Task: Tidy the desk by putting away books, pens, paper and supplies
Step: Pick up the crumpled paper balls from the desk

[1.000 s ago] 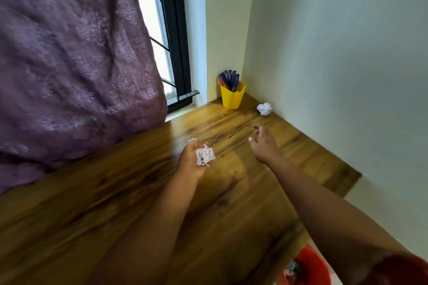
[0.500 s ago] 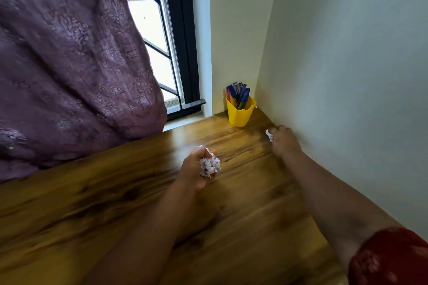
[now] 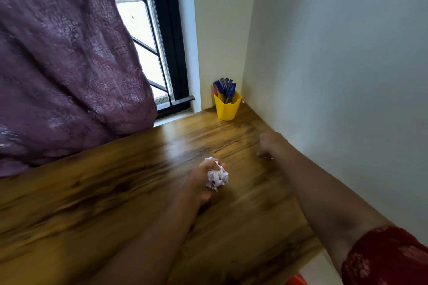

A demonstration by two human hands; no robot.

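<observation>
My left hand (image 3: 201, 183) grips a crumpled white paper ball (image 3: 217, 177) over the middle of the wooden desk (image 3: 104, 210). Near the right wall my right hand (image 3: 269, 143) is curled into a fist just above the desk. Only a white sliver of a second paper ball (image 3: 268, 158) shows under its fingers; the fist hides the rest. A yellow cup (image 3: 227, 107) with several blue and pink pens (image 3: 225, 88) stands in the far corner.
A purple curtain (image 3: 69, 65) hangs over the desk's back left, beside a black-framed window (image 3: 171, 53). Pale walls close off the back and right. A red bin's edge (image 3: 297, 280) shows below the desk's right end.
My right hand reached the paper ball near the wall, closed round it and drew back toward me. The left hand kept holding its own ball.
</observation>
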